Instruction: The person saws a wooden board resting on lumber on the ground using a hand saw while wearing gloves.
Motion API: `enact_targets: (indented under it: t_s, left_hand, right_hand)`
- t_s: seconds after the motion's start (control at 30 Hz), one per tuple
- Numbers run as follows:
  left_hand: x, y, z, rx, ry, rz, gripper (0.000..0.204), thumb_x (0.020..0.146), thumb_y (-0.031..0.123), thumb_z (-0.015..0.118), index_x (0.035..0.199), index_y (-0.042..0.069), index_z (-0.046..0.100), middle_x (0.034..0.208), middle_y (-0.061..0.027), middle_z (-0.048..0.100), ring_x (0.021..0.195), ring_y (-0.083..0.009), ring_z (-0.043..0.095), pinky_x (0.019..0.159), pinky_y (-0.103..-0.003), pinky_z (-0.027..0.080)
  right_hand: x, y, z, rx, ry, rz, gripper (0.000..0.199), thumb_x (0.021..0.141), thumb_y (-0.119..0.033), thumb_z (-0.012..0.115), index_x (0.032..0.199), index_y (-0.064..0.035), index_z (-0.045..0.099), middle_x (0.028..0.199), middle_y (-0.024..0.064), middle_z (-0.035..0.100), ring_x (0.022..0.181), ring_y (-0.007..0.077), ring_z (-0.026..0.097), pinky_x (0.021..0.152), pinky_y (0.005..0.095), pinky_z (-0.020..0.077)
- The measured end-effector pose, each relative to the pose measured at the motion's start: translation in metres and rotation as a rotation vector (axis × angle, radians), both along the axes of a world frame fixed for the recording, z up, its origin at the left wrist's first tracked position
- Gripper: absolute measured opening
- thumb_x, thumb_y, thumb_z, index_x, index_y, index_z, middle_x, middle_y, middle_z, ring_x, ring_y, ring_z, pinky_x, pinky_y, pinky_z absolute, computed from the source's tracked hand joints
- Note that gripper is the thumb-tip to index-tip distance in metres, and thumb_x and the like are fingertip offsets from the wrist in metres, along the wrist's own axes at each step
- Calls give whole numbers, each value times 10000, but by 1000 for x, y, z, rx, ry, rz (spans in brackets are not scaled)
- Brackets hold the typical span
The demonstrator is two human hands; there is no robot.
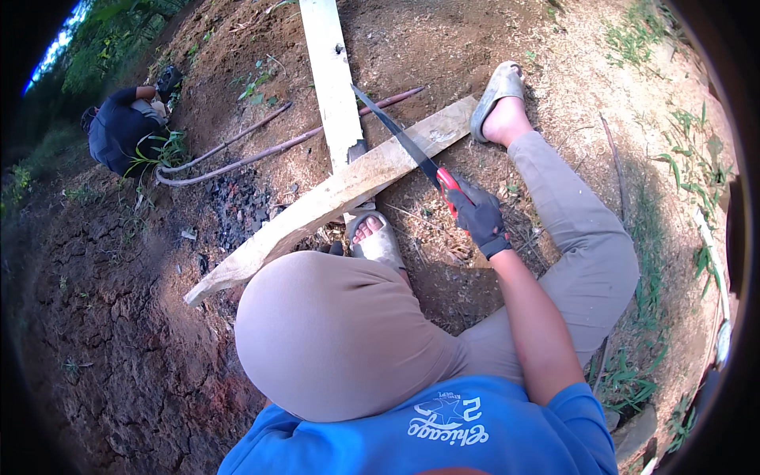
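My right hand, in a dark glove, grips the red handle of a hand saw. The saw's dark blade slants up and left across a pale wooden plank that lies diagonally on the dirt. The plank rests over a white painted board running away from me. My left foot in a grey sandal presses on the plank near the cut. My right foot in a sandal sits by the plank's far end. My left hand is hidden behind my raised knee.
Sawdust covers the ground around the plank. Two thin brown rods lie on the dirt behind the boards. Another person in dark clothes crouches at the far left by some plants. Grass grows along the right side.
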State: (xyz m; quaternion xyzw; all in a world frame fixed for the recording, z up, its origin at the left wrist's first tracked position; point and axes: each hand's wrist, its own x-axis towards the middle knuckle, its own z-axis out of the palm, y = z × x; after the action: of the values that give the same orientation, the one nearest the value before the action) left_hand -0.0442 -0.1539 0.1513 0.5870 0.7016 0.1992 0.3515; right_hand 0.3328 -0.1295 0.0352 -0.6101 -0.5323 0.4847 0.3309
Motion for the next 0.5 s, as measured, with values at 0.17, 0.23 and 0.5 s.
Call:
enact_targets:
  t_s: [0.17,0.23,0.5]
  left_hand:
    - [-17,10,-4,386,113,-105,517,1006,518,712,1183,35,772,1043,-144,795,915,-312,763,840,-438,586]
    - [-14,31,-10,522,301,-213,525,1006,521,711,1191,34,771,1050,-147,796,919,-317,765,841,-441,588]
    - [5,101,-50,-74,681,-249,682,1003,723,546,1060,93,799,1027,-224,792,978,-417,760,877,-542,581]
  right_hand:
    - [-4,-3,3,-95,61,-55,458,1060,-374,684,1449,-136,717,864,73,750,629,108,628,635,333,532]
    - [-2,-1,14,-63,21,-42,468,1057,-375,680,1456,-131,710,882,70,758,628,114,638,635,338,537]
    - [-10,-2,-3,13,-75,-44,490,1047,-385,671,1455,-115,702,1115,180,794,935,251,770,860,377,582]
